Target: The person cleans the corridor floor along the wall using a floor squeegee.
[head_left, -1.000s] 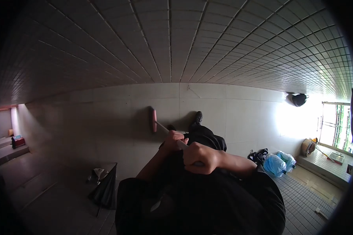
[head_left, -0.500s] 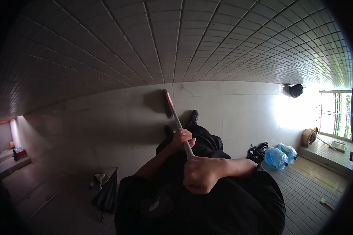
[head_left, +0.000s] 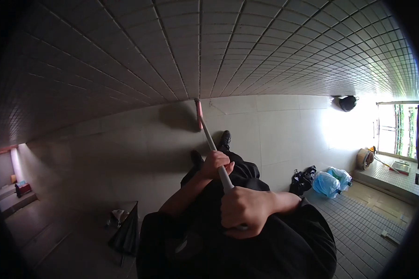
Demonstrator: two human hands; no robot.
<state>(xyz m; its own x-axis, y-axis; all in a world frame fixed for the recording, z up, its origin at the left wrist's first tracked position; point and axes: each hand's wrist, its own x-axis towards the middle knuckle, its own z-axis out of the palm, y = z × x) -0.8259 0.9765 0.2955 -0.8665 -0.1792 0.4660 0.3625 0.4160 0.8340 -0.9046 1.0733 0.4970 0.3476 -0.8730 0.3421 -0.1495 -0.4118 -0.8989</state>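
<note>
I hold a broom (head_left: 210,136) with a grey handle and a narrow red head. My left hand (head_left: 216,164) wraps round the handle partway down. Higher up, my right hand (head_left: 246,210) is closed in a fist about the top end, just in front of my dark clothing. The broom head (head_left: 199,115) rests on the pale floor, its far end at the foot of the tiled wall (head_left: 209,51). Below the head, the bristles are hard to make out in the dim light.
My black shoe (head_left: 225,138) stands close to the broom. To the right are black plastic bags (head_left: 302,180), large blue-tinted water bottles (head_left: 327,184), a basket (head_left: 365,158) and a dark bag (head_left: 348,103) by the wall. A folded dark umbrella (head_left: 125,231) lies left.
The broom head has shifted toward the wall, its far end now reaching the wall's foot, and it has turned more in line with my view. Both hands keep their grip.
</note>
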